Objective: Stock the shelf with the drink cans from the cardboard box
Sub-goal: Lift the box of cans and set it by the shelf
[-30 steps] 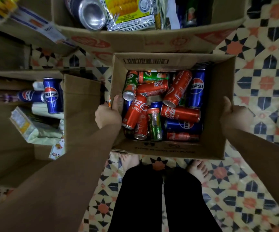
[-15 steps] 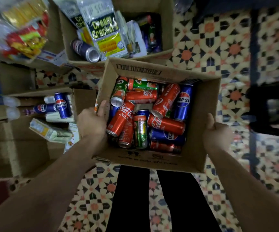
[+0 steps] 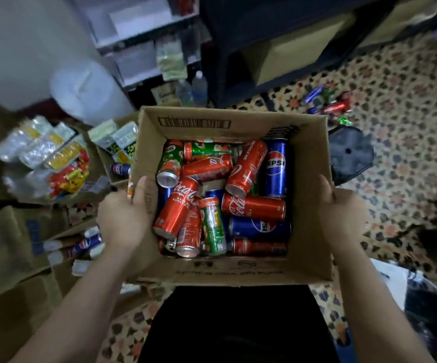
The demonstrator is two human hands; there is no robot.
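Observation:
An open cardboard box (image 3: 309, 205) is held up in front of me, above the patterned floor. Inside lie several drink cans in a loose heap: red Coca-Cola cans (image 3: 252, 206), blue Pepsi cans (image 3: 276, 167) and green cans (image 3: 212, 226). My left hand (image 3: 124, 218) grips the box's left wall, thumb inside. My right hand (image 3: 343, 208) grips the right wall from outside. A dark shelf unit (image 3: 277, 40) with a brown box in it stands ahead at the top; a pale shelf rack (image 3: 144, 40) is to its left.
Open cardboard boxes (image 3: 10, 239) with snack packets (image 3: 55, 158) and Pepsi cans stand at the left. Water bottles (image 3: 193, 87) stand by the racks. Loose cans (image 3: 327, 100) lie on the floor at the upper right, next to a dark bag (image 3: 351, 155).
The box has come up off the floor with both hands on its sides, and my view has swung up and to the right, bringing the shelf units and the loose floor cans into sight.

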